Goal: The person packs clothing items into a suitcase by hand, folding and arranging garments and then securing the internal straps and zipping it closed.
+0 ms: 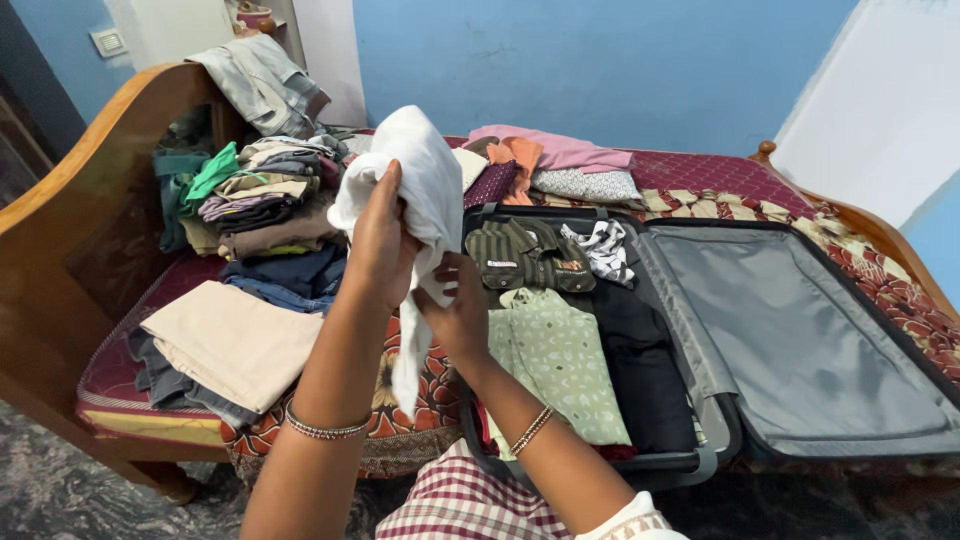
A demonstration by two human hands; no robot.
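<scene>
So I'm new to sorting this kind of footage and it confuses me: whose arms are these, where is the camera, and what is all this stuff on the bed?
There is one picture, taken by a camera worn on a person's head and looking down, so the two bare arms are that person's own. The left hand and right hand both hold a white garment up in the air, with part of it hanging down. Below is a bed with a wooden frame. On it lies an open suitcase: one half holds folded clothes, among them a pale green patterned piece and a striped one; the grey-lined half looks empty. To the left sit a stack of folded clothes and beige folded trousers.
</scene>
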